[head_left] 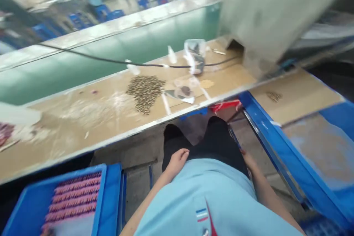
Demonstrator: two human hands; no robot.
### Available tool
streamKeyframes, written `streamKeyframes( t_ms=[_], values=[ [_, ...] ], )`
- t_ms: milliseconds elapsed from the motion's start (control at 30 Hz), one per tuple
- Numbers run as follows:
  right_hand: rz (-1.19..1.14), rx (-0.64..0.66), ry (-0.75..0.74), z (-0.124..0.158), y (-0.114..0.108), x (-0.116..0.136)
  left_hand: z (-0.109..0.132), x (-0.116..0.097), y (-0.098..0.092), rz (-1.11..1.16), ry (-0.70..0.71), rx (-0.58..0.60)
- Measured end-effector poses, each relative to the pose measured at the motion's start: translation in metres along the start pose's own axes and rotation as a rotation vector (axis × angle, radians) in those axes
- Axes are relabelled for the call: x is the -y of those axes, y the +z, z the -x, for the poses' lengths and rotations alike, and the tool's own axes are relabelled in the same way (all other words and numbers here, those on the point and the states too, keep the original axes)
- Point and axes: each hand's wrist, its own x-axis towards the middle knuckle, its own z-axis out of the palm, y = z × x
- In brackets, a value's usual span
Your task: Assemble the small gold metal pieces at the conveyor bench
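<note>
My left hand point(178, 159) rests at the top of my left thigh, against the hem of my light blue shirt point(204, 191). Its fingers are loosely curled in, and nothing shows in them. Down beside my right thigh is my right hand point(248, 158), its fingers mostly hidden by the leg and blurred. Both hands are apart from the workbench point(110, 118) in front of me. A pile of small dark brown pieces point(146, 90) lies on the bench. Right of it are a clear bag point(184, 90) with dark contents and a clear plastic container point(195, 53).
A blue crate point(103, 199) with rows of pink pieces stands low on the left. To my right are a blue-edged table point(293, 169) and a board point(298, 96) with a few brown pieces. A black cable point(110, 60) crosses above a green belt point(110, 46). A pillar point(271, 14) rises at the right.
</note>
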Motion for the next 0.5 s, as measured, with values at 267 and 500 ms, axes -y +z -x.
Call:
streamKeyframes(
  t_ms=[267, 500],
  values=[
    [0.016, 0.152, -0.173, -0.036, 0.004, 0.09, -0.011, 0.025, 0.003, 0.147, 0.016, -0.118],
    [-0.137, 0.243, -0.416, -0.005, 0.035, 0.182, -0.016, 0.043, 0.002, 0.212, 0.032, -0.152]
  ],
)
